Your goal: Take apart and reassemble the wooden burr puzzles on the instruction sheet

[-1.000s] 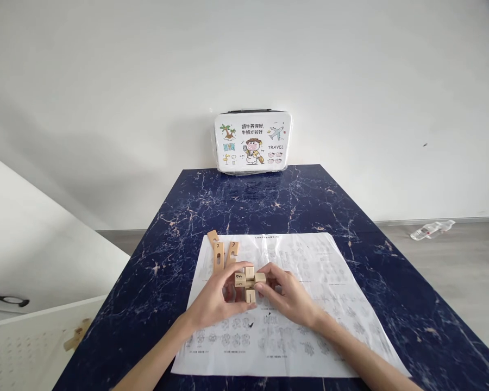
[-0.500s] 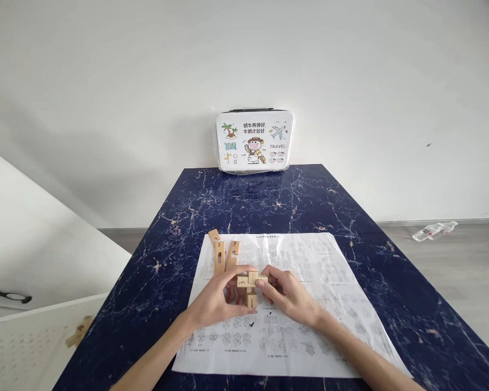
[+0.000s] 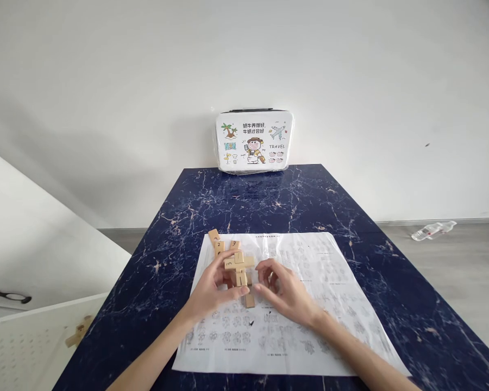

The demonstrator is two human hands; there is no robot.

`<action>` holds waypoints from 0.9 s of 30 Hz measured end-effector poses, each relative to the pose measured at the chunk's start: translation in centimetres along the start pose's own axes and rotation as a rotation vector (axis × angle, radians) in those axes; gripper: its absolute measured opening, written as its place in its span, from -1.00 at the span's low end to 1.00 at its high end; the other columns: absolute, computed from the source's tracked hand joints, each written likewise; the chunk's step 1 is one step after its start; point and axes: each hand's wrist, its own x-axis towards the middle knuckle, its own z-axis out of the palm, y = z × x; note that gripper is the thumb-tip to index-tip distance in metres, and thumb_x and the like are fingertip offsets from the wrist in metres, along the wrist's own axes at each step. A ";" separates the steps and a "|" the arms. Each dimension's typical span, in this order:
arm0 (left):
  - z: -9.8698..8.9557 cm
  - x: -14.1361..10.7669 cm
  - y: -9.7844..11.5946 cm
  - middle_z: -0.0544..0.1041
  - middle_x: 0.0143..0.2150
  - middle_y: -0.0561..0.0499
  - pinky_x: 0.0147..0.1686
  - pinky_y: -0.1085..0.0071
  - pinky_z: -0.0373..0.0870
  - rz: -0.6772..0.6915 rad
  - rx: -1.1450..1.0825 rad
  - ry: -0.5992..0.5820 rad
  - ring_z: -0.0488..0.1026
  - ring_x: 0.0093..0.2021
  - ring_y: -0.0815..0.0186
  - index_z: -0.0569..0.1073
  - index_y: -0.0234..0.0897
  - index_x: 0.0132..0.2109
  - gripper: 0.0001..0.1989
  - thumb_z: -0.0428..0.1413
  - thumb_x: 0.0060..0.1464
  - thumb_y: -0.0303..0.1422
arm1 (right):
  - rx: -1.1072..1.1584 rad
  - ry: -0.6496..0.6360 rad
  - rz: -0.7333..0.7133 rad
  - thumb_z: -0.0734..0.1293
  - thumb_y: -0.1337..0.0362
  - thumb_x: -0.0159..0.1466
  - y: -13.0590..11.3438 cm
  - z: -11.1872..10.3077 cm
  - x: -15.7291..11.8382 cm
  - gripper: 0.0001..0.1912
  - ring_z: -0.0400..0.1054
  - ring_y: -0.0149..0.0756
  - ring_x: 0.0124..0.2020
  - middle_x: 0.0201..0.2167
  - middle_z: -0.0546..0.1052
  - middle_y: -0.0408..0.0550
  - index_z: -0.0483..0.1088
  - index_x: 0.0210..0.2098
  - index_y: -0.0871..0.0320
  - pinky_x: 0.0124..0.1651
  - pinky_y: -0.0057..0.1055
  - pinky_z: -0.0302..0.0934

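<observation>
A cross-shaped cluster of interlocked wooden pieces (image 3: 239, 269), marked with dark figures, is held in my left hand (image 3: 209, 290), its fingers behind and its thumb along the lower edge. My right hand (image 3: 287, 293) hovers just to the right of the cluster, fingers curled and apart from the thumb, with nothing seen between them. Under the cluster shows the end of a wooden block (image 3: 250, 300); whether it is joined on is unclear. Beyond my left hand lie flat notched pieces, one marked 2 (image 3: 219, 247), one marked 3 (image 3: 234, 245), and another (image 3: 214, 235).
A creased sheet printed with diagrams (image 3: 326, 347) covers the near part of the blue marbled table (image 3: 244, 206). A white cartoon case (image 3: 255, 142) leans on the wall. At lower left, a white crate (image 3: 20, 336) has wooden pieces (image 3: 79, 331). Clear plastic (image 3: 434, 230) lies on the floor.
My left hand has raised and tilted the wooden cluster up and to the left. My right hand has let go of it, and a gap now separates them. The lower block has come into view.
</observation>
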 end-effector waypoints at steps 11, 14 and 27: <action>-0.1 0.3 0.5 0.55 -0.27 0.05 -0.37 0.39 0.44 -0.008 -0.058 0.059 0.46 -0.38 0.30 0.28 -0.16 0.35 -0.19 0.42 0.05 -0.14 | -0.320 -0.093 -0.313 0.51 0.16 0.34 0.6 0.9 0.0 -0.23 0.20 0.22 0.35 0.28 0.42 0.13 0.17 0.44 -0.08 0.30 0.28 0.29; -0.2 0.4 0.3 0.59 -0.19 0.00 -0.35 0.39 0.45 0.002 -0.052 0.062 0.51 -0.31 0.26 0.29 -0.15 0.35 -0.20 0.43 0.06 -0.14 | -0.224 -0.054 -0.238 0.48 0.21 0.36 0.6 0.8 0.1 -0.29 0.34 0.13 0.24 0.24 0.43 0.12 0.16 0.41 -0.07 0.23 0.17 0.39; -0.3 0.1 -0.2 0.60 -0.02 -0.08 -0.15 0.26 0.51 0.011 0.019 0.043 0.58 -0.15 0.15 0.29 -0.12 0.34 -0.23 0.43 0.08 -0.17 | 0.164 0.050 0.159 0.45 -0.06 0.36 0.6 0.3 0.5 -0.61 0.26 -0.34 -0.46 -0.40 0.47 -0.18 0.32 -0.10 0.06 -0.39 -0.35 0.22</action>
